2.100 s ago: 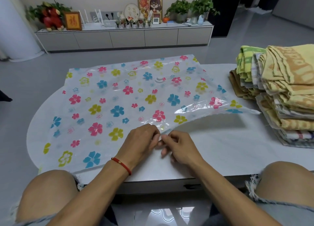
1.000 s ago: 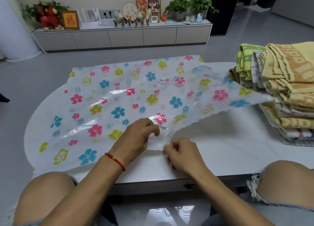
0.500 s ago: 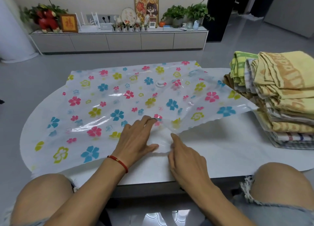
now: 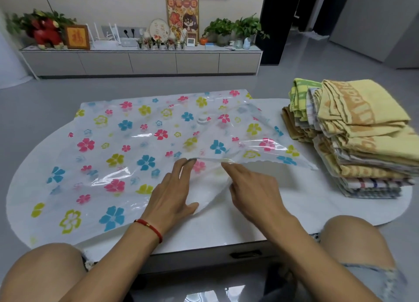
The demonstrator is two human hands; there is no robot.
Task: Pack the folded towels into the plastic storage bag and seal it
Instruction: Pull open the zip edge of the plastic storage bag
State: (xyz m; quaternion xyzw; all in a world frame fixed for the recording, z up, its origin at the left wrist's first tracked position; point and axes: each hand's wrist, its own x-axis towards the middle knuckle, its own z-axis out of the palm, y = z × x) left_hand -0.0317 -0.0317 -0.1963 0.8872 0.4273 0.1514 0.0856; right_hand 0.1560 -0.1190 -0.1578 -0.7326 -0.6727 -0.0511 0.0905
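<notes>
Hands now flat, fingers extended, inside storage bag (image 4: 145, 147) mouth.

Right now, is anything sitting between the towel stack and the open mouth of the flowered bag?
Nothing visible. Only bare white table lies between the towel stack and the bag mouth, where the left hand and right hand are parting the layers.

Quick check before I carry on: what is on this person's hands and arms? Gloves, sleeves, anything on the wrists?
No gloves and no sleeves: both forearms are bare as far up as the view shows. The left hand has a thin red cord bracelet with a small gold bead around its wrist. The right hand and its wrist carry nothing. No rings show on either hand.
</notes>
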